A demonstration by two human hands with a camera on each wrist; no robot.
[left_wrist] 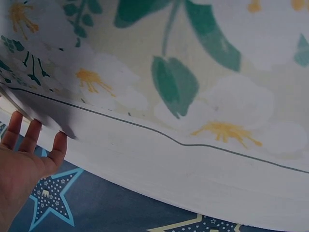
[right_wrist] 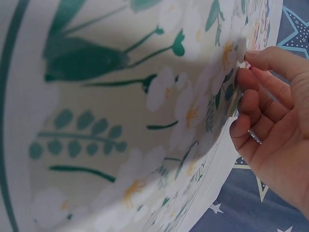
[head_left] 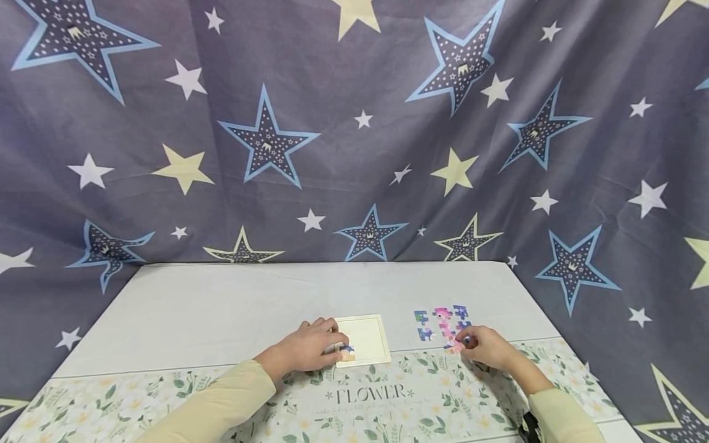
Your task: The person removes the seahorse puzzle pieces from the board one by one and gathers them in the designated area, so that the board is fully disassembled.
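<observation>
A shallow cream puzzle tray lies on the table, with a blue-and-tan puzzle piece in its lower left corner. My left hand rests over the tray's left edge, index finger and thumb beside that piece; in the left wrist view its other fingers lie loosely bent along the tray's side. At the right, my right hand pinches a small puzzle piece between thumb and index finger, mostly hidden by the fingertips. Its remaining fingers are curled under in the right wrist view.
Beyond the right hand lie loose puzzle pieces: pink ones in the middle, blue-purple ones on either side. A floral cloth strip marked "FLOWER" covers the near part of the white table. A star-patterned curtain hangs behind.
</observation>
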